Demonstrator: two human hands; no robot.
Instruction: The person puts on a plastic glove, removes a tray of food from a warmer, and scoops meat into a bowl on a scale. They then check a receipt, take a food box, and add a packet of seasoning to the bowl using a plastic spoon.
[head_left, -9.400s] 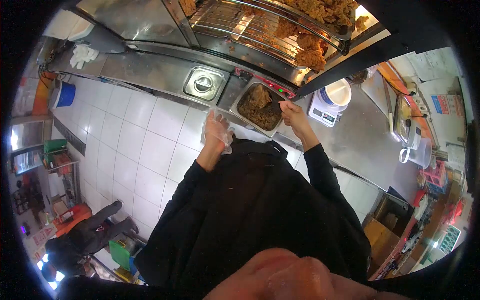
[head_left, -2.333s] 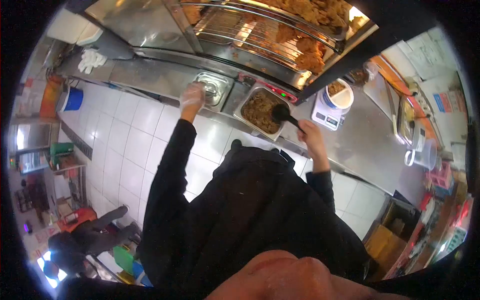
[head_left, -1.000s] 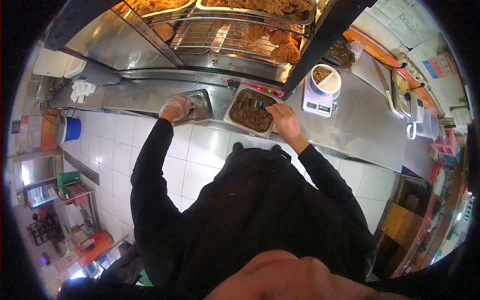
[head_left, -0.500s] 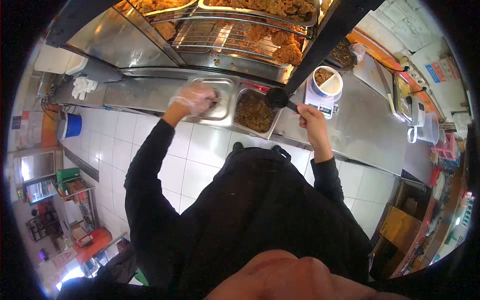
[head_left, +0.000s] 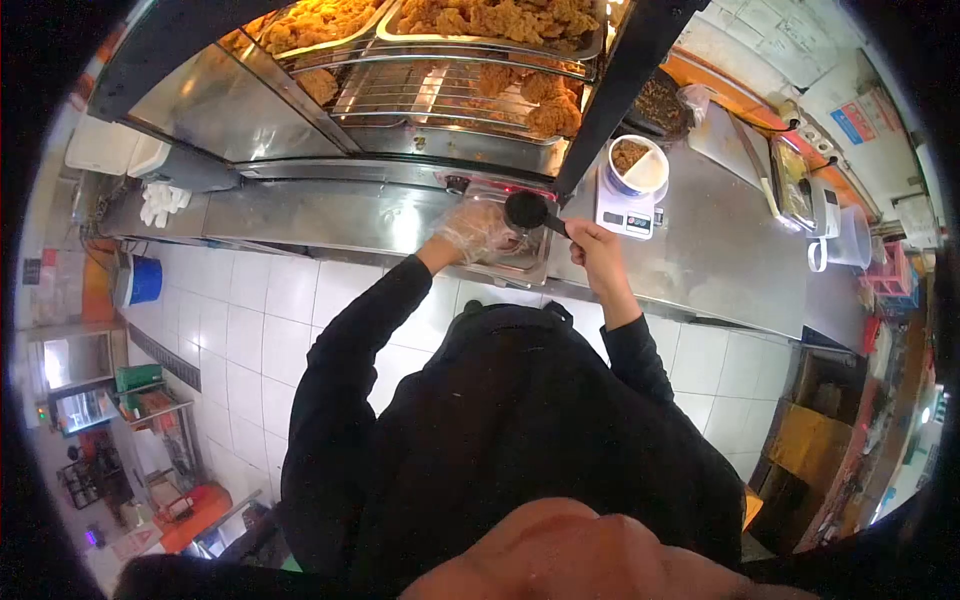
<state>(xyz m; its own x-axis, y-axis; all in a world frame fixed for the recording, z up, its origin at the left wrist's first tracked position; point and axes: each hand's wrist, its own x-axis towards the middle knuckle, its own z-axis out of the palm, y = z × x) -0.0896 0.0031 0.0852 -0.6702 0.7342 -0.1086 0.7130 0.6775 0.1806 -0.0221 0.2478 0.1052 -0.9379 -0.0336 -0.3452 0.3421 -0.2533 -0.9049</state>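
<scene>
Gloved left hand [head_left: 478, 230] curls over the steel pan [head_left: 528, 265], grip unclear; right hand [head_left: 592, 245] clasps the black ladle [head_left: 525, 210] level above it, so drips land inside.

no legible text on wall signs [head_left: 858, 125] or scale [head_left: 625, 208]

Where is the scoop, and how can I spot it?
Look below the fried chicken rack, at the steel counter. The bare right hand holds the scoop above a metal pan. It is the only round black thing, beside the white scale.
</scene>
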